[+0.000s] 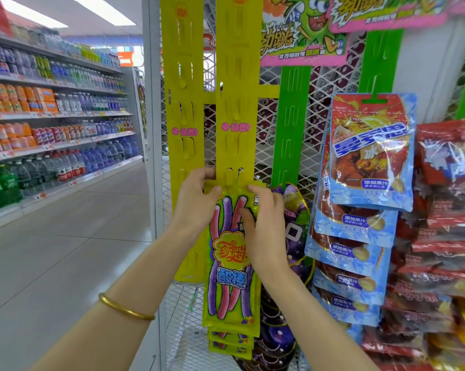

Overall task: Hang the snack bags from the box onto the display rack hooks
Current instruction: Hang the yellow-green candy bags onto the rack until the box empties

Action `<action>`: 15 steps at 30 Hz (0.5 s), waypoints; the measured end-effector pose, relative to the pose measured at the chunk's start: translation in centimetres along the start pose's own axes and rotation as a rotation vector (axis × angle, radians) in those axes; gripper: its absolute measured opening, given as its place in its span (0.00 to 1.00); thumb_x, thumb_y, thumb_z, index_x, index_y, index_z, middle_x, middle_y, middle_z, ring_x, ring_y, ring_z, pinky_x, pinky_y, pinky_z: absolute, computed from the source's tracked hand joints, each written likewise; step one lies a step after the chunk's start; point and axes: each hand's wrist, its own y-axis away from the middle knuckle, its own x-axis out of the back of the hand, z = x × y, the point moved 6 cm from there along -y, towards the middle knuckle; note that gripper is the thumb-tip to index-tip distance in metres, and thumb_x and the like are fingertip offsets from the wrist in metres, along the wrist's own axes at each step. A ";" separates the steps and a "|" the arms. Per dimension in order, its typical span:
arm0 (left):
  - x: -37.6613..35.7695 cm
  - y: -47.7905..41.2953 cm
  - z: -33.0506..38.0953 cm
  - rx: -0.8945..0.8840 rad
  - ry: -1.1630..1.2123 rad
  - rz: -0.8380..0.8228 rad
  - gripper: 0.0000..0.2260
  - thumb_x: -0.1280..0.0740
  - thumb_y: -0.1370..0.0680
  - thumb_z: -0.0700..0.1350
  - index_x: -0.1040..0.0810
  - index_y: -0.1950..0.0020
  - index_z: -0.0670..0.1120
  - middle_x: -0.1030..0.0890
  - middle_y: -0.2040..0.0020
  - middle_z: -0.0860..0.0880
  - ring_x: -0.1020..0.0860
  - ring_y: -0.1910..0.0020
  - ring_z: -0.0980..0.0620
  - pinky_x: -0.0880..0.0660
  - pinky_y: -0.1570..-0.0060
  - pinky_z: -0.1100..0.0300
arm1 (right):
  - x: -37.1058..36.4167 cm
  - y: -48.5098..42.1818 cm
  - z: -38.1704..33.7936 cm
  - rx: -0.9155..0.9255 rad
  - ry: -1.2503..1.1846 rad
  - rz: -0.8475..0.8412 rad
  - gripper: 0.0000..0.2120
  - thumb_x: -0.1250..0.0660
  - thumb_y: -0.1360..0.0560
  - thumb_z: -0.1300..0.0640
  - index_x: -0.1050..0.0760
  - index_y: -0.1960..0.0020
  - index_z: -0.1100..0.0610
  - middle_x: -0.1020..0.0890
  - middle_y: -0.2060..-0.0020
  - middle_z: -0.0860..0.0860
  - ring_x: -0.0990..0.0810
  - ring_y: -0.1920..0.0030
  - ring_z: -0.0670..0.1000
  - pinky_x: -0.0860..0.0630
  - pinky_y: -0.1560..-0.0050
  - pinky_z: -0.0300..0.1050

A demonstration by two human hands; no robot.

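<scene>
Snack bag: long yellow-green plastic packet (230,263), pink and purple sticks printed, upright.
Position: top edge at yellow slotted hanging strip (238,103).

To my left I see shelves (65,113) stocked with bottled drinks (73,162), a pale tiled floor (73,236) and bright ceiling lights (102,9) overhead.

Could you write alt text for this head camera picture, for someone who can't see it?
Two hands, left and right, press the top of a yellow candy bag onto a yellow hanging strip in a shop aisle. Blue snack bags hang to the right.
</scene>
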 end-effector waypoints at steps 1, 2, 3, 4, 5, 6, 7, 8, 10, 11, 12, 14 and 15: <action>0.1 0.1 0.0 -0.004 -0.002 0.006 0.12 0.38 0.23 0.33 0.27 0.44 0.47 0.20 0.46 0.48 0.22 0.47 0.53 0.26 0.53 0.69 | 0.0 0.0 0.0 -0.006 0.005 -0.002 0.19 0.38 0.24 0.67 0.33 0.35 0.56 0.33 0.45 0.52 0.40 0.61 0.37 0.39 0.59 0.33; 0.2 0.3 0.0 -0.011 0.000 0.012 0.13 0.38 0.23 0.32 0.28 0.44 0.47 0.20 0.46 0.48 0.22 0.47 0.53 0.26 0.53 0.69 | 0.1 0.0 -0.1 -0.009 0.005 -0.003 0.19 0.38 0.23 0.67 0.33 0.34 0.56 0.33 0.46 0.52 0.40 0.61 0.38 0.40 0.60 0.34; 0.3 0.5 0.0 -0.023 0.000 0.018 0.13 0.38 0.23 0.32 0.28 0.43 0.47 0.21 0.46 0.49 0.22 0.48 0.54 0.25 0.53 0.69 | 0.2 0.1 -0.2 -0.007 0.003 -0.003 0.19 0.38 0.24 0.67 0.33 0.34 0.55 0.34 0.46 0.51 0.40 0.61 0.39 0.40 0.60 0.33; 0.5 0.7 0.1 -0.035 -0.008 0.027 0.14 0.38 0.23 0.33 0.29 0.42 0.48 0.21 0.47 0.50 0.22 0.49 0.55 0.25 0.54 0.70 | 0.4 0.3 -0.3 -0.003 0.008 0.000 0.20 0.38 0.24 0.67 0.33 0.34 0.55 0.35 0.46 0.49 0.40 0.61 0.39 0.40 0.59 0.33; 0.7 1.0 0.2 -0.051 -0.028 0.037 0.15 0.38 0.23 0.33 0.29 0.41 0.49 0.22 0.49 0.53 0.23 0.51 0.58 0.26 0.56 0.72 | 0.6 0.6 -0.4 0.001 0.022 0.009 0.20 0.38 0.24 0.67 0.33 0.34 0.55 0.35 0.46 0.49 0.40 0.60 0.38 0.39 0.58 0.33; 1.0 1.4 0.3 -0.069 -0.052 0.050 0.16 0.37 0.24 0.33 0.30 0.41 0.49 0.24 0.50 0.55 0.25 0.52 0.60 0.28 0.57 0.75 | 0.8 0.9 -0.5 0.003 0.037 0.024 0.19 0.38 0.24 0.66 0.33 0.34 0.55 0.35 0.44 0.49 0.40 0.58 0.37 0.38 0.56 0.32; 1.2 1.8 0.5 -0.086 -0.067 0.062 0.17 0.36 0.24 0.33 0.31 0.40 0.50 0.26 0.51 0.57 0.26 0.52 0.62 0.30 0.58 0.77 | 1.1 1.2 -0.6 0.011 0.057 0.049 0.18 0.37 0.24 0.66 0.32 0.35 0.56 0.34 0.42 0.51 0.39 0.56 0.36 0.37 0.54 0.32; 1.4 2.3 0.5 -0.095 -0.074 0.070 0.18 0.36 0.24 0.33 0.31 0.40 0.51 0.27 0.50 0.58 0.27 0.51 0.62 0.31 0.57 0.79 | 1.5 1.5 -0.8 0.034 0.089 0.093 0.17 0.36 0.24 0.66 0.31 0.36 0.57 0.33 0.41 0.53 0.37 0.53 0.38 0.37 0.52 0.31; 1.8 3.5 0.1 -0.098 -0.081 0.079 0.19 0.35 0.24 0.35 0.32 0.37 0.49 0.28 0.47 0.56 0.28 0.47 0.62 0.31 0.52 0.76 | 2.4 2.5 -1.2 0.102 0.156 0.187 0.17 0.33 0.27 0.67 0.29 0.39 0.59 0.31 0.41 0.55 0.32 0.47 0.46 0.37 0.50 0.32; 2.0 4.2 -0.1 -0.108 -0.093 0.094 0.20 0.35 0.24 0.36 0.32 0.35 0.48 0.28 0.44 0.55 0.29 0.45 0.61 0.31 0.49 0.74 | 2.6 3.1 -1.2 0.118 0.152 0.209 0.17 0.33 0.28 0.67 0.28 0.40 0.58 0.31 0.41 0.54 0.30 0.46 0.48 0.35 0.51 0.33; 2.2 4.9 -0.6 -0.123 -0.114 0.112 0.20 0.34 0.24 0.36 0.32 0.34 0.49 0.29 0.41 0.54 0.29 0.42 0.60 0.31 0.48 0.72 | 2.8 3.8 -1.0 0.116 0.122 0.205 0.17 0.33 0.28 0.67 0.28 0.40 0.57 0.32 0.41 0.52 0.29 0.48 0.49 0.30 0.53 0.36; 2.5 7.0 -2.0 -0.144 -0.134 0.136 0.19 0.34 0.24 0.36 0.31 0.37 0.52 0.28 0.40 0.55 0.29 0.42 0.61 0.30 0.49 0.72 | 2.7 6.0 -0.4 0.110 0.053 0.157 0.15 0.35 0.26 0.65 0.28 0.41 0.54 0.33 0.43 0.47 0.26 0.54 0.47 0.25 0.58 0.43; 2.5 8.3 -3.1 -0.137 -0.126 0.138 0.19 0.35 0.25 0.35 0.31 0.40 0.54 0.27 0.41 0.55 0.28 0.43 0.62 0.29 0.50 0.74 | 2.3 7.5 0.1 0.120 0.038 0.126 0.13 0.36 0.26 0.64 0.28 0.42 0.53 0.32 0.44 0.45 0.26 0.57 0.45 0.25 0.61 0.43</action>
